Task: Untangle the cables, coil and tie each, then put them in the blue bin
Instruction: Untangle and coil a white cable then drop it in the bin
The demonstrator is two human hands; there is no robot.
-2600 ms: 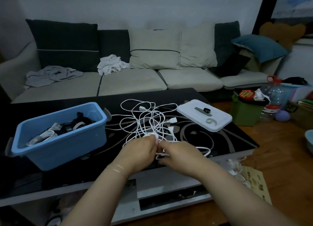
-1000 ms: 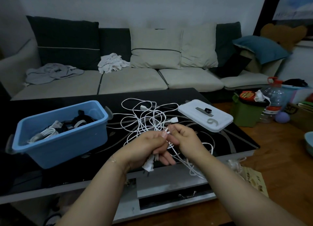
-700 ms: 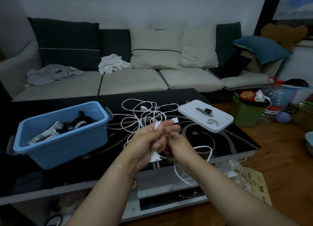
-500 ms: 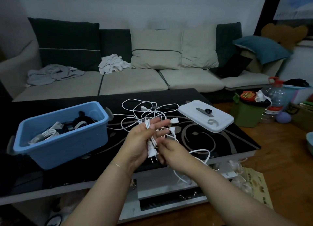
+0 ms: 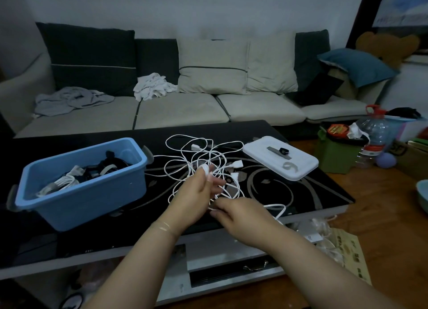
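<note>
My left hand [image 5: 196,196] raised over worktop's near edge, thumb pinching white plug end of tangled white cables [image 5: 203,160]. My right hand [image 5: 240,213] lower, palm down, fingers curled, grip closed on cable strand. Tangle sprawls mid black glass worktop [image 5: 301,193]; blue plastic bin [image 5: 83,193] toward left edge, coils inside.

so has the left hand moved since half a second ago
Yes. The left hand has dropped toward the table edge, away from the white lid, gripping the white cable.
</note>
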